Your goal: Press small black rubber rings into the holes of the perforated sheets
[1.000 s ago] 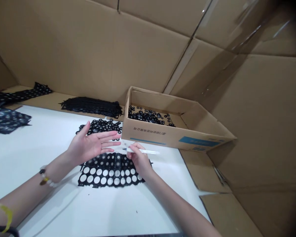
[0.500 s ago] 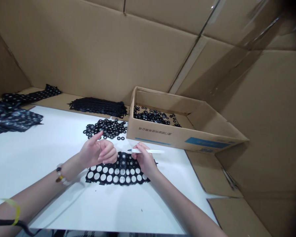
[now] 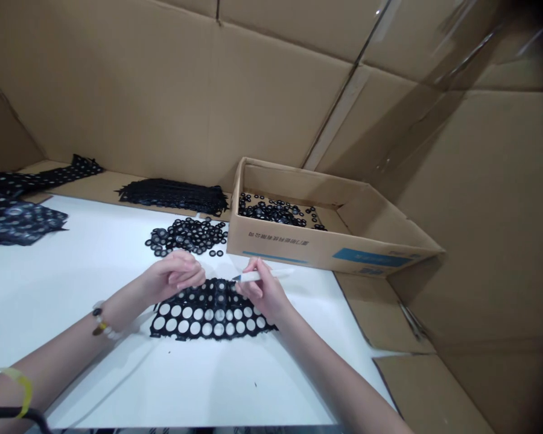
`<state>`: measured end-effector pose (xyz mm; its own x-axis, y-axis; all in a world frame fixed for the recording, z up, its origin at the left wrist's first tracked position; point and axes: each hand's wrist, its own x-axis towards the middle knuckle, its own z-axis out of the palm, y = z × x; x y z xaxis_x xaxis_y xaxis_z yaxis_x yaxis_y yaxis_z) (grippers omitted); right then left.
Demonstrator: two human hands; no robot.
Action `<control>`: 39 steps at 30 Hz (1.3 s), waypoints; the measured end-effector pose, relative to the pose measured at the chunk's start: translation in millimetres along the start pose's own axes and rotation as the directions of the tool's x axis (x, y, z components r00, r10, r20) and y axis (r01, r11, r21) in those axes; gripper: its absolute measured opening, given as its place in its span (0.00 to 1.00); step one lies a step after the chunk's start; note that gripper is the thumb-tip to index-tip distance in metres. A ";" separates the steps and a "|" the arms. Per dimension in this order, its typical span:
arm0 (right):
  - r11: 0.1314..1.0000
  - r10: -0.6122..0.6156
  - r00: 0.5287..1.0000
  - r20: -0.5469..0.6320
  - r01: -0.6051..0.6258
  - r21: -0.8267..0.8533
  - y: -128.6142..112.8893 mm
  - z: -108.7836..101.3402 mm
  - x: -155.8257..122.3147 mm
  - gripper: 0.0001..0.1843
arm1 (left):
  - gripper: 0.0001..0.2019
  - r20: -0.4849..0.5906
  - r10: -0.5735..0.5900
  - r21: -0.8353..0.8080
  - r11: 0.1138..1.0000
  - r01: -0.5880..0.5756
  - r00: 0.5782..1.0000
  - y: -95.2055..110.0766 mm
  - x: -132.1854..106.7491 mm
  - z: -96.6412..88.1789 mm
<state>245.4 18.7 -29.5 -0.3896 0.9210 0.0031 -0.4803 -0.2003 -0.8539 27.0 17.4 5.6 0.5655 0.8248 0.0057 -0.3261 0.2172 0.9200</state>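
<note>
A black sheet (image 3: 190,336) with rows of round holes lies on the white table, white showing through them. Over its upper left part my left hand (image 3: 176,277) is closed, thumb against curled fingers; whatever they may hold is hidden. My right hand (image 3: 266,292) pinches a white pen-shaped tool (image 3: 251,276) above the sheet's right part, its dark pointed tip towards the left. Behind my left hand is a loose pile of small black rings (image 3: 190,234).
A low cardboard box (image 3: 289,244) holding more black rings stands at the back right. Stacked black strips (image 3: 172,196) lie by the rear cardboard wall (image 3: 154,90). More perforated black sheets (image 3: 22,220) are heaped at the left.
My left thumb, raised before, has come down against the fingers, and that hand has closed. The right hand still holds the tool over the sheet. The view has shifted slightly.
</note>
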 end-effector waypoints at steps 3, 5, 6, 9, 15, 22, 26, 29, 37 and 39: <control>0.998 -0.047 0.998 0.044 0.045 0.033 -12.6 4.8 -3.7 0.20 | 0.23 -0.092 0.057 -0.043 0.997 -0.061 0.994 -4.6 2.9 -4.8; 0.994 -0.085 0.993 0.084 0.078 0.074 -18.8 6.3 -5.6 0.18 | 0.11 -0.167 0.074 -0.089 0.992 -0.089 0.983 -6.6 6.1 -8.7; 0.992 -0.096 0.989 0.111 0.086 0.091 -20.8 6.2 -6.3 0.15 | 0.04 -0.193 0.070 -0.080 0.993 -0.087 0.979 -7.4 7.8 -10.8; 0.992 -0.088 0.985 0.150 0.073 0.103 -22.0 3.5 -7.0 0.09 | 0.21 -0.247 0.070 0.237 0.971 -0.009 0.967 -10.0 11.6 -17.2; 0.992 -0.089 0.995 -0.040 0.085 -0.089 -11.7 -2.6 -0.9 0.08 | 0.18 -0.083 0.059 0.940 0.337 0.059 0.995 -22.5 11.0 -17.6; 0.540 -0.195 0.979 0.054 0.153 -0.828 -0.8 -6.6 1.0 0.11 | 0.15 0.005 -0.074 0.920 0.391 0.024 0.997 -25.9 10.7 -15.7; 0.325 -0.179 0.968 0.176 0.227 -0.918 0.6 -9.4 -0.3 0.06 | 0.13 0.015 -0.107 0.894 0.447 0.034 0.994 -14.4 9.7 -11.0; 0.335 -0.189 0.958 0.218 0.271 -0.903 -2.4 -7.5 -3.3 0.07 | 0.14 0.040 -0.120 0.865 0.502 0.026 0.992 -10.1 8.6 -4.9; 0.479 -0.238 0.947 0.216 0.309 -0.822 -9.9 3.4 -6.7 0.08 | 0.12 0.040 -0.045 0.763 0.647 -0.001 0.998 -15.6 11.3 -6.3; 0.521 -0.232 0.952 0.198 0.294 -0.801 -10.1 4.5 -6.1 0.09 | 0.12 0.028 -0.051 0.717 0.696 0.015 0.998 -14.5 12.1 -7.6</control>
<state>249.1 13.5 -18.5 -0.4155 0.8572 0.3043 0.2649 0.4340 -0.8611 32.8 28.3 -10.6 0.6023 0.7977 -0.0302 0.3251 -0.2106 0.9219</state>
